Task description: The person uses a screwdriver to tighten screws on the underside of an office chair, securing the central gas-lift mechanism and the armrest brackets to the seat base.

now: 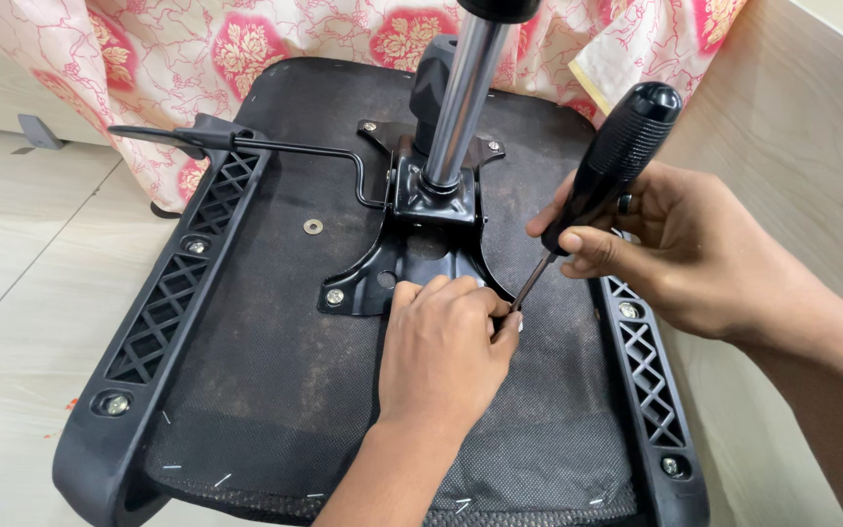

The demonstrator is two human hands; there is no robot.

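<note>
now two hands on one chair seat

right hand (pixel 695 254) grips one black screwdriver (pixel 609 166). left hand (pixel 446 346), fingers pressed together, pinches its tip on the upside-down chair seat (pixel 265 371), beside one metal plate (pixel 412 254) and one shiny pole (pixel 461 98)

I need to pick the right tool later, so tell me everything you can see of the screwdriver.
The screwdriver has a thick, ribbed, glossy black handle and a thin dark metal shaft. It tilts, handle up to the right, tip down by the metal plate. The right hand grips the handle; the left hand steadies its tip.
</note>
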